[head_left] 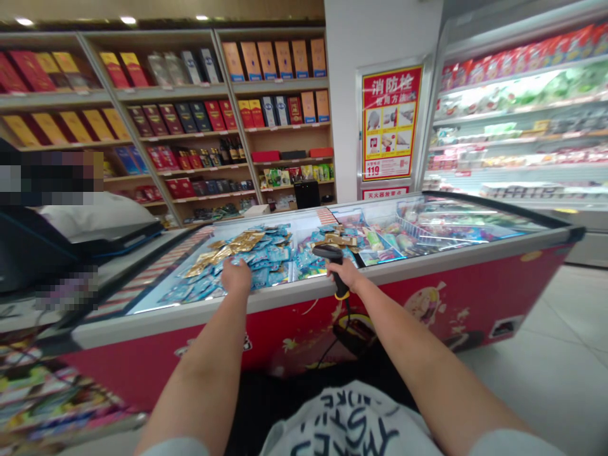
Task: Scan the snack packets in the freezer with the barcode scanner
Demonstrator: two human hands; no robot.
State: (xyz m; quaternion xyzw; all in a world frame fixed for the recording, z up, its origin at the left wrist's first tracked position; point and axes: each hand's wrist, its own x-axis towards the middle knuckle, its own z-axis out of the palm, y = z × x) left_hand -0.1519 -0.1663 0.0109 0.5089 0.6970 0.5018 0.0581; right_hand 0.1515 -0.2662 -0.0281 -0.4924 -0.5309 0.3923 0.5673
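Observation:
My right hand (350, 273) is wrapped round the handle of a black barcode scanner (329, 253) with a yellow ring at its base. Its cable hangs down the freezer front, and its head is over the right-hand packets. My left hand (236, 276) looks closed among blue ice cream packets (268, 256), just inside the front rim. Its fingertips are hidden, so I cannot make out what they hold. Gold packets (237, 246) lie on top of the blue ones beyond this hand. More gold-brown packets (339, 239) lie past the scanner.
The red chest freezer (403, 304) has a pale rim and a glass lid (470, 221) on the right. A counter with dark equipment (28, 253) and a person's light sleeve (102, 215) are at left. Shelves of boxes (190, 120) and a lit refrigerated display (522, 120) stand behind.

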